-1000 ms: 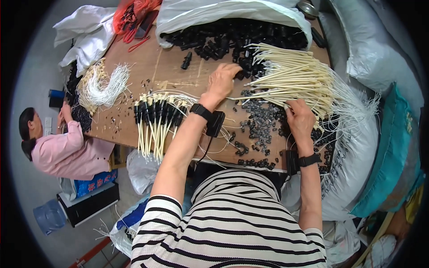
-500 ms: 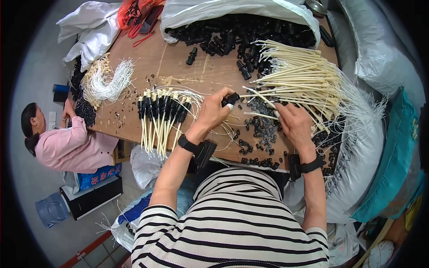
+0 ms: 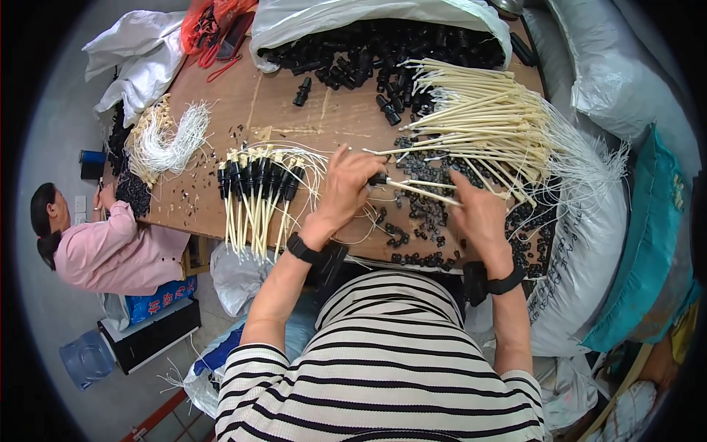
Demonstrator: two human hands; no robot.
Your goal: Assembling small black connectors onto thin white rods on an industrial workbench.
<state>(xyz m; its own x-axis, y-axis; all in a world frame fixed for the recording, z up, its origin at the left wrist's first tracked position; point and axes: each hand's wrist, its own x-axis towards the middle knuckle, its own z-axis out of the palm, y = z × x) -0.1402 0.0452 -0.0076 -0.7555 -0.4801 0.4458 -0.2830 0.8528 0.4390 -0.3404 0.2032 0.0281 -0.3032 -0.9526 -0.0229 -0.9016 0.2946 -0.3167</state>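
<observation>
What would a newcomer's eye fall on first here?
Probably the big fan of cream sticks at the right of the table, trailing white threads. At the far side, an open white sack spills black parts. Nearer the middle, the left hand holds a black piece, mostly hidden, and the right hand a cream stick pointing toward it.

A brown wooden table (image 3: 287,114), scuffed and strewn with dark crumbs, fills the upper middle of the frame. A white sack (image 3: 383,13) lies open at its top edge, black fittings (image 3: 350,66) spilling out. At upper right spreads a fan of cream rods (image 3: 486,121) with white threads; below them, small black and grey parts (image 3: 423,206) lie scattered. Left of centre sits a row of black-and-cream assemblies (image 3: 261,180). Farther left lies a looped white bundle (image 3: 177,147), with a red bag (image 3: 210,28) at upper left.
</observation>
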